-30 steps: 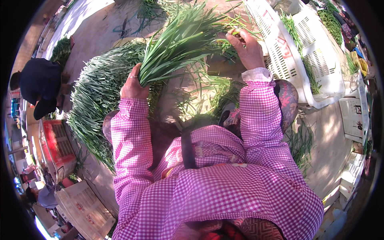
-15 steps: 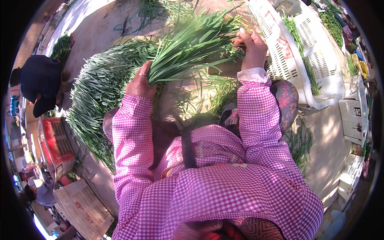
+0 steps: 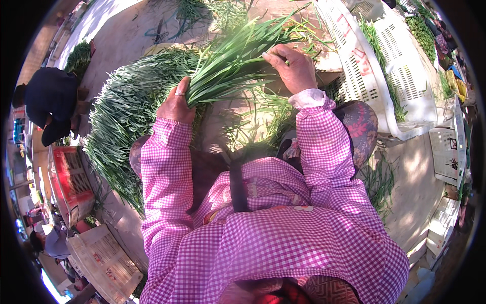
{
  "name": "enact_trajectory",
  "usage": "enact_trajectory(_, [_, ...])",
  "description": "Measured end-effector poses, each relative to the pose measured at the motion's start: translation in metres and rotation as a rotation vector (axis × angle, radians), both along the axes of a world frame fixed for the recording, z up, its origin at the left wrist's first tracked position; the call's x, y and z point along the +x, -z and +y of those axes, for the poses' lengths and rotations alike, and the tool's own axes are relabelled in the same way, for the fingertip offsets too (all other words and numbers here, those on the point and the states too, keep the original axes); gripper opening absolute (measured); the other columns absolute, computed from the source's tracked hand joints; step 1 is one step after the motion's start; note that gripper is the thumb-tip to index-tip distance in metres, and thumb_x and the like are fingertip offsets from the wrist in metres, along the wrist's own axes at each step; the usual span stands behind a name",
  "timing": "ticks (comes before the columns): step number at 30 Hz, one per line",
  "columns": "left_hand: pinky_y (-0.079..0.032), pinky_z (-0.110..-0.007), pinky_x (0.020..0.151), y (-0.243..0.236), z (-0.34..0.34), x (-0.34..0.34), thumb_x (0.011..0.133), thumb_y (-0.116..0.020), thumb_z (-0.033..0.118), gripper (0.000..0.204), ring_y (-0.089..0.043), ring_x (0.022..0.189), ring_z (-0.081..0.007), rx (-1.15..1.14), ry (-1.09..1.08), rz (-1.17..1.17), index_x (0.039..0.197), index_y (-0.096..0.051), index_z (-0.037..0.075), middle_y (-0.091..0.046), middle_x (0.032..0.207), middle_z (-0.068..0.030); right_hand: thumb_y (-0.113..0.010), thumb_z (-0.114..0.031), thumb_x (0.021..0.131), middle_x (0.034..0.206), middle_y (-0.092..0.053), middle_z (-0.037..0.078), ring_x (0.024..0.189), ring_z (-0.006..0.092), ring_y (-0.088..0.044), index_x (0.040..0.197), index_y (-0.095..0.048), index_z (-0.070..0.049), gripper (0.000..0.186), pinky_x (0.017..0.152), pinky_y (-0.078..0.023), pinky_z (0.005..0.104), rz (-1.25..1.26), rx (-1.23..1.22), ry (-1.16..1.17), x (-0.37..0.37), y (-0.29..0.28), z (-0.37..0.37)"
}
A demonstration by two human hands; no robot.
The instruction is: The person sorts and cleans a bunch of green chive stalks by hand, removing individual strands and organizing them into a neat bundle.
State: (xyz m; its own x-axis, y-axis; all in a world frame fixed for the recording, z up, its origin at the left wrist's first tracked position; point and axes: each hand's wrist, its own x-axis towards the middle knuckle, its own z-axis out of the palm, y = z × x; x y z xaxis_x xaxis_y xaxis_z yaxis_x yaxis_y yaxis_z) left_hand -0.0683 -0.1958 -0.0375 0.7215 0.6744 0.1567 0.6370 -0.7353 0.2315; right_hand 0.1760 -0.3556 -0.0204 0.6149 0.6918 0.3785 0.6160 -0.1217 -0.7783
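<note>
My left hand (image 3: 177,104) grips the cut end of a bunch of long green chives (image 3: 238,55), which fans out up and to the right. Farther along that bunch, my right hand (image 3: 291,66) rests on the leaves with fingers curled into them. A big heap of the same green chives (image 3: 121,116) lies on the ground to the left of my left hand. Both arms are in pink checked sleeves.
White slatted plastic crates (image 3: 385,76) lie at the right. A red crate (image 3: 68,177) and another white crate (image 3: 104,261) are at lower left. A person in dark clothes (image 3: 48,101) crouches at the left. Loose chives are scattered on the ground ahead of my knees.
The bunch has swung from pointing upward to lying flatter toward the right. My right hand slid down from its tips onto the middle of the leaves.
</note>
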Motion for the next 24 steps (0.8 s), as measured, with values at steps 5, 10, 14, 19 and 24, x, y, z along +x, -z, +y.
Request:
enact_trajectory(5, [-0.051,-0.045,0.067,-0.006,-0.003,-0.001,0.066,-0.068,0.007,0.070,-0.061,0.083,-0.0338,0.061,0.040,0.039,0.128,-0.040,0.026,-0.055,0.094,-0.0096,-0.065,-0.025,0.083,0.066,-0.059,0.001,0.061,0.0080,-0.052,0.080,-0.063,-0.005,0.020,0.060,-0.042,0.0253,0.281,0.260,0.008,0.014,0.006,-0.002])
enact_trajectory(10, [-0.048,-0.042,0.064,0.000,0.002,-0.002,0.062,-0.065,0.002,0.075,-0.059,0.077,-0.0292,0.245,0.104,0.060,0.128,-0.041,0.026,-0.051,0.085,-0.0088,-0.065,-0.016,0.084,0.070,-0.060,-0.003,0.065,0.0033,-0.052,0.086,-0.065,-0.004,0.013,0.060,-0.041,0.0195,0.386,0.518,0.125,0.023,-0.021,-0.016])
enact_trajectory(14, [-0.047,-0.039,0.065,0.002,0.003,-0.002,0.060,-0.065,0.001,0.077,-0.059,0.078,-0.0257,0.339,0.148,0.050,0.128,-0.041,0.027,-0.050,0.083,-0.0073,-0.066,-0.018,0.083,0.075,-0.063,-0.001,0.067,0.0062,-0.055,0.089,-0.066,-0.007,0.012,0.066,-0.045,0.0230,0.272,0.382,0.089,0.022,-0.024,-0.023])
enact_trajectory(19, [-0.047,-0.039,0.065,0.002,0.003,-0.002,0.060,-0.065,0.001,0.078,-0.059,0.078,-0.0254,0.360,0.161,0.045,0.129,-0.041,0.026,-0.050,0.084,-0.0069,-0.069,-0.023,0.075,0.081,-0.063,-0.004,0.080,0.0209,-0.056,0.089,-0.064,-0.017,0.016,0.088,-0.039,0.0396,-0.436,0.042,-0.056,0.002,-0.020,-0.010])
enact_trajectory(24, [-0.047,-0.039,0.065,0.000,0.001,-0.002,0.059,-0.065,0.001,0.078,-0.058,0.077,-0.0253,0.367,0.176,0.008,0.129,-0.042,0.026,-0.050,0.084,-0.0070,-0.069,-0.022,0.074,0.078,-0.061,-0.004,0.081,0.0201,-0.052,0.085,-0.064,-0.017,0.013,0.080,-0.040,0.0388,-0.532,0.079,-0.111,-0.007,-0.009,-0.001])
